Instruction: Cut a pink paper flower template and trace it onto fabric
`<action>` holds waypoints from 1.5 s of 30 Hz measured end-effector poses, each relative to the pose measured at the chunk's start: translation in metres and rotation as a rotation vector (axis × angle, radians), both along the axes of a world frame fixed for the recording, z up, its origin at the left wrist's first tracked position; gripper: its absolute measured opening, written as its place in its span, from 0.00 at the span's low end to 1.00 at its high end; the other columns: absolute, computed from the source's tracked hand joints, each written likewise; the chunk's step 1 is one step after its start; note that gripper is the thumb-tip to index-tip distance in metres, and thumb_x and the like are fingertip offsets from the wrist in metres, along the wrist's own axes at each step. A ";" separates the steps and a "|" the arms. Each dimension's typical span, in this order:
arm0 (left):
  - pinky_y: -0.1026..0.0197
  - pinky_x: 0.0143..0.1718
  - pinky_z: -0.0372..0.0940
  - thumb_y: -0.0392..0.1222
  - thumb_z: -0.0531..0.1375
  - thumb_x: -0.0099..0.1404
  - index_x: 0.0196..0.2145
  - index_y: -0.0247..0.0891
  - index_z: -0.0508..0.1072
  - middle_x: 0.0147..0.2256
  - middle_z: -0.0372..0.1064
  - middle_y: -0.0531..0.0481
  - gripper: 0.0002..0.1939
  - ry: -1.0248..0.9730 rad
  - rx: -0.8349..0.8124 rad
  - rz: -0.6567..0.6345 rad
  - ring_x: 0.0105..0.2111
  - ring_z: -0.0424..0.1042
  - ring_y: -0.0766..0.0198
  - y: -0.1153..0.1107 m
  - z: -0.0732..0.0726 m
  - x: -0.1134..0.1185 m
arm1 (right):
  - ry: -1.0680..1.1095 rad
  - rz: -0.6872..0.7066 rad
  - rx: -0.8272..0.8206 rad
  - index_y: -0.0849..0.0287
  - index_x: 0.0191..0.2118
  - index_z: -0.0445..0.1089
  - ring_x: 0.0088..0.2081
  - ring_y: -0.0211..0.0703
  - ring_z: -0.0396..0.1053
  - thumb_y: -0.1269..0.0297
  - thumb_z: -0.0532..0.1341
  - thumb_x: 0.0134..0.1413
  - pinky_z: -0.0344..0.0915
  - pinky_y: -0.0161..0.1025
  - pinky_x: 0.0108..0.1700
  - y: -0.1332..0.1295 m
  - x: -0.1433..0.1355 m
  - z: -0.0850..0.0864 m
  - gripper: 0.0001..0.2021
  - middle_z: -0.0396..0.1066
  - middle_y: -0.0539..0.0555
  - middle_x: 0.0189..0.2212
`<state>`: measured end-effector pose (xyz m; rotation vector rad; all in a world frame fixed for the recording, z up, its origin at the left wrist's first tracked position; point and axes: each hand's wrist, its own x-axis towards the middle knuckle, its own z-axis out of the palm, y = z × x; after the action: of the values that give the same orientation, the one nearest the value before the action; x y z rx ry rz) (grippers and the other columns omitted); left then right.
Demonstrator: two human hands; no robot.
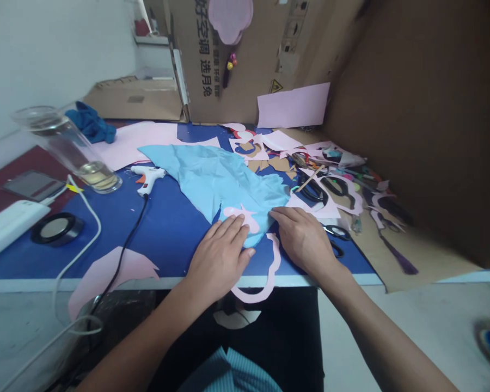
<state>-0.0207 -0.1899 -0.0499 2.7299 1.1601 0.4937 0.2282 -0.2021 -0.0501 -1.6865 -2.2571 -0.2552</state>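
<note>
A light blue cloth (212,174), creased and pointed at its far left corner, lies across the blue table. On its near end rests a pink paper cutout (253,225). My left hand (218,253) lies flat with fingers stretched over the cutout and cloth, pressing on them. Beside it, my right hand (304,237) has its fingers bent together at the cloth's right edge, gripping it; the thumb is hidden. A curved pink paper strip (273,267) lies between my hands and hangs past the table edge. Black-handled scissors (338,233) lie just right of my right wrist.
A white glue gun (149,177) with a black cord lies left of the cloth. Further left are a roll of black tape (57,227), a clear glass (81,158) and a white power strip (12,228). Paper scraps (283,141) clutter the right. Cardboard (245,65) walls the back.
</note>
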 end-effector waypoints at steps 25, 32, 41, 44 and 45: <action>0.38 0.73 0.62 0.46 0.57 0.82 0.70 0.31 0.71 0.73 0.65 0.36 0.25 -0.004 0.072 -0.031 0.74 0.63 0.44 0.004 -0.006 -0.002 | 0.386 -0.032 -0.324 0.54 0.40 0.74 0.31 0.44 0.74 0.62 0.60 0.75 0.64 0.39 0.33 -0.046 -0.003 0.038 0.09 0.77 0.51 0.32; 0.38 0.74 0.62 0.47 0.56 0.82 0.69 0.32 0.72 0.73 0.65 0.36 0.25 -0.007 0.062 -0.025 0.74 0.63 0.44 0.004 -0.004 -0.002 | 0.345 -0.312 -0.072 0.55 0.40 0.79 0.32 0.45 0.72 0.55 0.63 0.72 0.64 0.40 0.35 0.015 0.061 0.109 0.11 0.79 0.54 0.31; 0.41 0.75 0.59 0.47 0.56 0.82 0.70 0.34 0.72 0.74 0.64 0.38 0.24 0.002 0.043 -0.011 0.75 0.62 0.47 0.003 -0.004 -0.001 | 0.111 -0.343 0.185 0.59 0.66 0.75 0.64 0.60 0.73 0.70 0.57 0.74 0.70 0.54 0.63 0.049 0.045 0.094 0.21 0.75 0.67 0.64; 0.40 0.75 0.59 0.47 0.56 0.82 0.69 0.34 0.73 0.73 0.65 0.38 0.24 0.012 0.028 -0.008 0.75 0.63 0.46 0.003 -0.002 -0.001 | 0.096 0.158 0.034 0.62 0.66 0.76 0.64 0.56 0.75 0.78 0.53 0.72 0.70 0.52 0.67 0.032 0.007 0.053 0.24 0.76 0.65 0.65; 0.40 0.76 0.58 0.47 0.57 0.82 0.69 0.34 0.73 0.73 0.65 0.37 0.24 0.015 0.024 -0.007 0.75 0.63 0.46 0.003 -0.002 -0.001 | 0.073 0.238 -0.003 0.62 0.68 0.74 0.66 0.58 0.74 0.78 0.52 0.72 0.70 0.55 0.67 0.027 -0.003 0.040 0.26 0.74 0.65 0.68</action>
<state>-0.0216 -0.1873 -0.0519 2.7617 1.1551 0.4904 0.2254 -0.1749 -0.0098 -1.3874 -2.3750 -0.1332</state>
